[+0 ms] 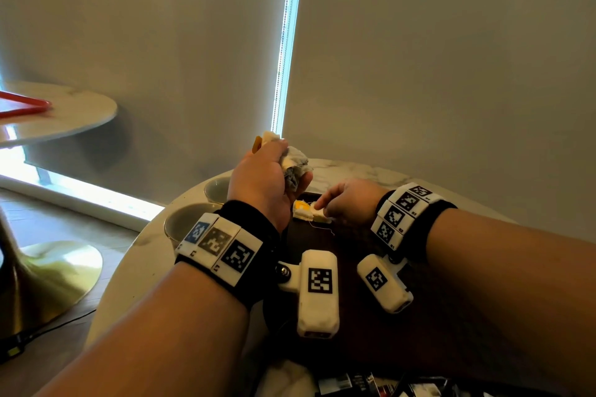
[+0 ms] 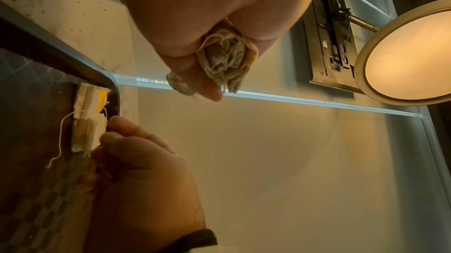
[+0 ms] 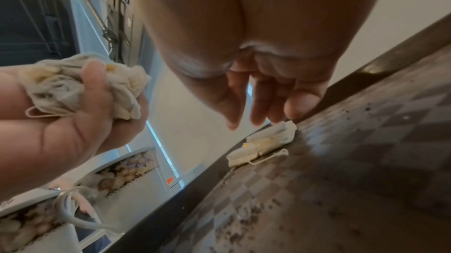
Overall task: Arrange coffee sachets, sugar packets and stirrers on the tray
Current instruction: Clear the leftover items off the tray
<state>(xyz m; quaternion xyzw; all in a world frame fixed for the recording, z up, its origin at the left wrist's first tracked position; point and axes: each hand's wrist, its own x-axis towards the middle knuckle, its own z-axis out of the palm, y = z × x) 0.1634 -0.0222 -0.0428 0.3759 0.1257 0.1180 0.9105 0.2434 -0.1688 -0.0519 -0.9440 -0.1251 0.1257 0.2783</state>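
While the marble desk (image 1: 354,171) carries a dark tray (image 2: 48,49), the left hand (image 1: 261,184) is raised above it, fingers curled tight around a crumpled wad of sachets (image 2: 225,60). Fingers extended, the right hand (image 1: 350,200) touches the small sachets (image 3: 263,143) lying in the tray's far corner.

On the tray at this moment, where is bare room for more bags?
The tray floor nearer the person than the tea bags is bare. Its far corner is crowded: bags against the rim, right hand on them. The left hand holds a bunch above.
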